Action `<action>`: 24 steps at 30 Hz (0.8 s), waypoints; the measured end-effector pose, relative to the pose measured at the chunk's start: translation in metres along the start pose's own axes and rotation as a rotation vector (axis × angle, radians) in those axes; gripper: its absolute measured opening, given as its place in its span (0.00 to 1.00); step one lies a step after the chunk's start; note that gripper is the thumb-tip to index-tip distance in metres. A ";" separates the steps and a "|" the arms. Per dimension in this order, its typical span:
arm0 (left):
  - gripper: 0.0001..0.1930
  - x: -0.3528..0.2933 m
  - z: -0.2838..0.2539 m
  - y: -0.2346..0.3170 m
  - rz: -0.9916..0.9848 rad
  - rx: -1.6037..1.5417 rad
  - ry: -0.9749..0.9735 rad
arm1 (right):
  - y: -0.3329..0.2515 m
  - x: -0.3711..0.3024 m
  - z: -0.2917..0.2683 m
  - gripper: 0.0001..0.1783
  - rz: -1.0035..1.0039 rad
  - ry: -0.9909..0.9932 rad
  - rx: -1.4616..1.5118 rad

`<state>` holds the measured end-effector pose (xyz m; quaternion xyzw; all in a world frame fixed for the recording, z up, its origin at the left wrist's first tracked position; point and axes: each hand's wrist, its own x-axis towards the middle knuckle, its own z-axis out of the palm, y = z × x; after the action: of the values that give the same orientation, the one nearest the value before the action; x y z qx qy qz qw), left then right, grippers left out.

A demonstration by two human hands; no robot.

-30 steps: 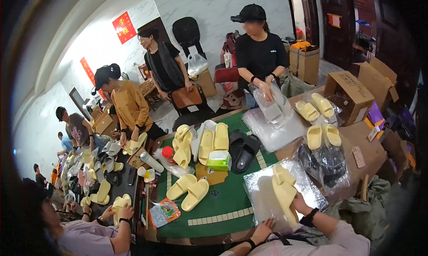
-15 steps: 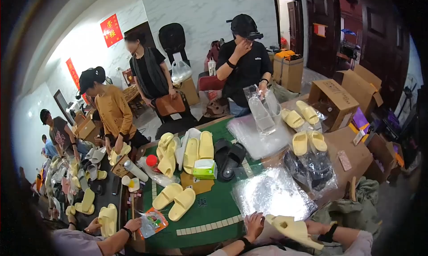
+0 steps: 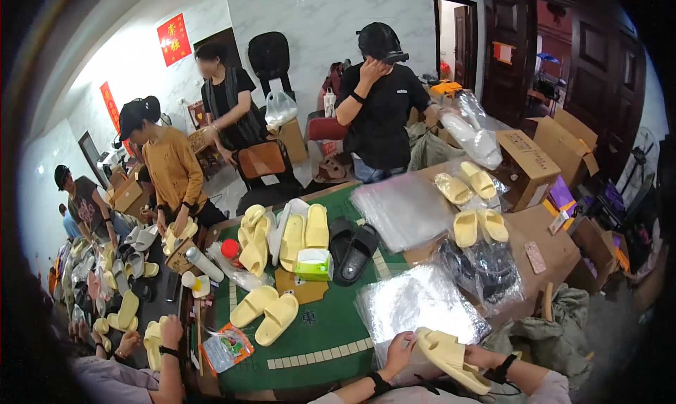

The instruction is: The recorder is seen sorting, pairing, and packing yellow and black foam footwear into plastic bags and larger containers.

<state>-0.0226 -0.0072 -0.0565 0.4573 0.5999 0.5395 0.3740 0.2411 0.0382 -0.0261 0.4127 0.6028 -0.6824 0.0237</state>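
My right hand [image 3: 483, 357] grips a pale yellow slipper [image 3: 442, 355] near its strap. The slipper is held aslant at the front edge of the table, one end pointing up and to the left. Close by that end is my left hand [image 3: 400, 352], its fingers bent and drawn together over the near edge of a stack of clear plastic bags [image 3: 419, 305]. Whether a bag's edge is between those fingers is too small to tell. A pair of yellow slippers [image 3: 265, 314] lies on the green table to the left, with a row of white tiles [image 3: 320, 354] in front.
Black slippers [image 3: 355, 250], more yellow slippers [image 3: 304, 229] and a green tissue pack [image 3: 314, 264] stand mid-table. Another bag stack [image 3: 405, 210] and bagged slippers [image 3: 482, 267] lie to the right. A co-worker's hand [image 3: 169, 331] is at the left; a person in black [image 3: 384, 115] stands opposite.
The slipper in my right hand has tilted and moved slightly left, nearer my left hand. Across the table, the person in black has swung a bagged pair to the right.
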 end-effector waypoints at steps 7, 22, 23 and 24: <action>0.07 -0.004 -0.005 0.026 0.122 0.096 0.021 | -0.040 -0.002 0.016 0.21 -0.211 0.300 -0.070; 0.06 0.001 -0.009 0.061 0.358 0.179 -0.268 | -0.078 0.076 0.039 0.10 -0.568 0.882 -0.833; 0.06 0.002 -0.010 0.061 0.360 0.185 -0.272 | -0.096 0.082 0.040 0.10 -0.570 0.886 -0.827; 0.06 0.002 -0.010 0.060 0.260 0.092 -0.332 | -0.110 0.088 0.041 0.14 -0.440 0.873 -0.686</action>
<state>-0.0242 -0.0089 0.0046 0.6299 0.4902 0.4725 0.3736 0.1029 0.0744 0.0075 0.4892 0.8141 -0.2049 -0.2365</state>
